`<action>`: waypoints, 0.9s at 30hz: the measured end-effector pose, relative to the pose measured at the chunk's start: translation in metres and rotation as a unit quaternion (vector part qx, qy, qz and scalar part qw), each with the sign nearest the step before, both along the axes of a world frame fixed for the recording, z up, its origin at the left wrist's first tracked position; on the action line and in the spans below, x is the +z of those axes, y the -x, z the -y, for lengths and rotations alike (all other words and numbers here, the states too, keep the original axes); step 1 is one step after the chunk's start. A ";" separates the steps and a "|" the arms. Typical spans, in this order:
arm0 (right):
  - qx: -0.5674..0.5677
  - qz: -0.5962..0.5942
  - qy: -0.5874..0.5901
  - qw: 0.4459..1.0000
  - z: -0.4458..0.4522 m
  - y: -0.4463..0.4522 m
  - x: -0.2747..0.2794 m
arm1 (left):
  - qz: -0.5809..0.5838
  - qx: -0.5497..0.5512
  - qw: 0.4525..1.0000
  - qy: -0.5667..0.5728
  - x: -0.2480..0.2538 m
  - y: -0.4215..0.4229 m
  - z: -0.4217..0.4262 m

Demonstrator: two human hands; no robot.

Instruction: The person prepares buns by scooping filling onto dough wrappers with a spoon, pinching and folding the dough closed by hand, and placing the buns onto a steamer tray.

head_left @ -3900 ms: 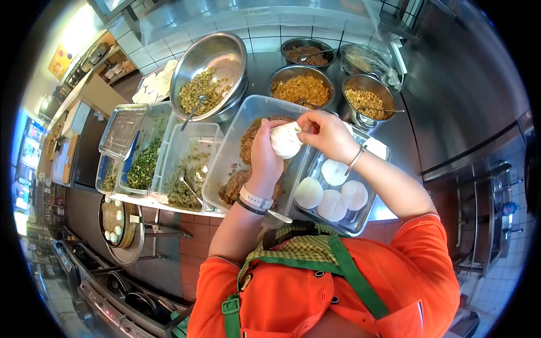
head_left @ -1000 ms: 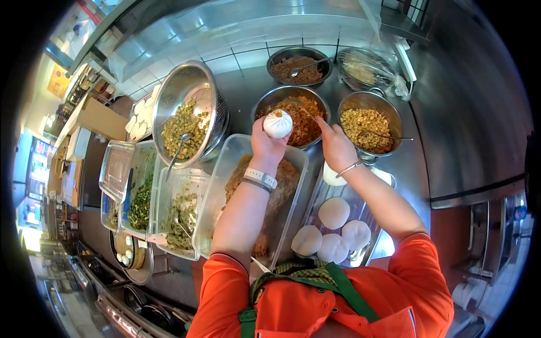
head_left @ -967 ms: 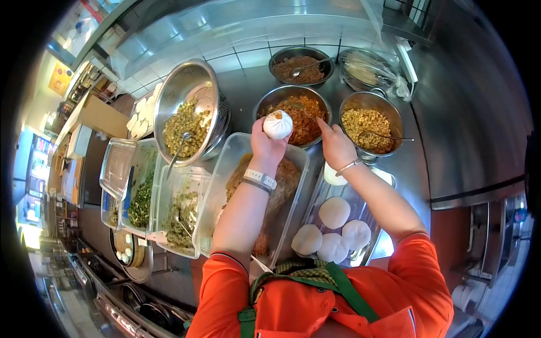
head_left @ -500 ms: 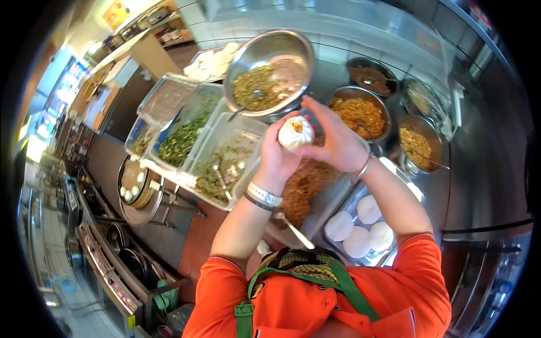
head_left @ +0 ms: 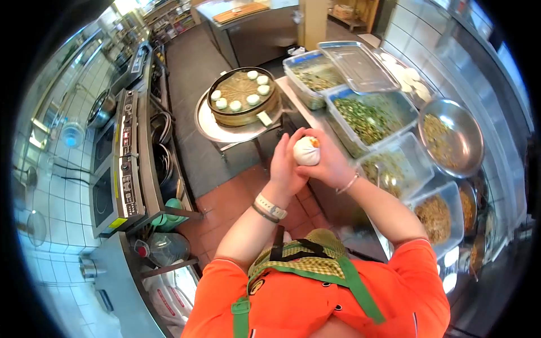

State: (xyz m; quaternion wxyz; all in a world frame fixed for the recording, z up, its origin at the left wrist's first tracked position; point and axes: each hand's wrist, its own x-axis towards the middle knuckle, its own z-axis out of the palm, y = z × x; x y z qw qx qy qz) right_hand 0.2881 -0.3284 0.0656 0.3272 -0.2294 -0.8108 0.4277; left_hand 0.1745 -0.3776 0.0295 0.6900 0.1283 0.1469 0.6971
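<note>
Between my two hands is a pleated white bun (head_left: 306, 151) with a dab of orange filling on its top. My left hand (head_left: 286, 166) cups it from the left, fingers pointing up. From the right, my right hand (head_left: 331, 163) closes round it, with the thumb at its lower side. Beyond my hands, at the upper left, a round bamboo steamer (head_left: 243, 115) sits on a metal stand (head_left: 204, 123). Several small white buns (head_left: 253, 99) lie spaced out near the steamer's rim.
Plastic tubs of chopped greens (head_left: 360, 119) and brown filling (head_left: 434, 218) line the counter at right, beside a tilted metal colander (head_left: 472, 138). White dough rounds (head_left: 407, 76) lie behind. At left are cooktops (head_left: 104, 194); a plastic bottle (head_left: 169, 248) stands below.
The view has turned left, from the filling bowls to the steamer. My right hand has left the orange filling bowl and joined my left at the bun, whose top now carries orange filling.
</note>
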 end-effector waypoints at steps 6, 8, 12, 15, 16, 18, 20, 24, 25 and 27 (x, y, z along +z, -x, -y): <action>0.138 -0.010 0.371 0.918 -0.072 0.144 -0.094 | -0.045 0.122 0.973 0.192 -0.058 0.115 0.025; 0.105 -0.012 0.428 0.898 -0.108 0.196 -0.122 | -0.052 0.149 0.958 0.238 -0.086 0.151 0.038; 0.037 0.004 0.396 0.917 -0.193 0.316 -0.173 | -0.064 0.207 0.925 0.311 -0.131 0.221 0.067; -0.030 0.022 0.354 0.935 -0.268 0.399 -0.249 | -0.034 0.255 0.882 0.396 -0.149 0.252 0.065; -0.055 0.030 0.339 0.939 -0.280 0.415 -0.254 | -0.008 0.274 0.866 0.418 -0.151 0.255 0.066; -0.067 -0.077 0.446 0.889 -0.311 0.437 -0.275 | 0.035 0.283 0.838 0.466 -0.151 0.259 0.059; -0.138 -0.144 0.480 0.855 -0.332 0.449 -0.274 | 0.048 0.281 0.840 0.462 -0.146 0.262 0.040; -0.120 -0.153 0.527 0.827 -0.309 0.464 -0.282 | 0.084 0.273 0.831 0.477 -0.148 0.277 0.015; -0.110 -0.023 0.464 0.879 -0.301 0.469 -0.305 | 0.089 0.272 0.826 0.486 -0.148 0.281 0.009; -0.059 -0.006 0.520 0.852 -0.272 0.465 -0.283 | 0.095 0.260 0.822 0.497 -0.148 0.291 -0.003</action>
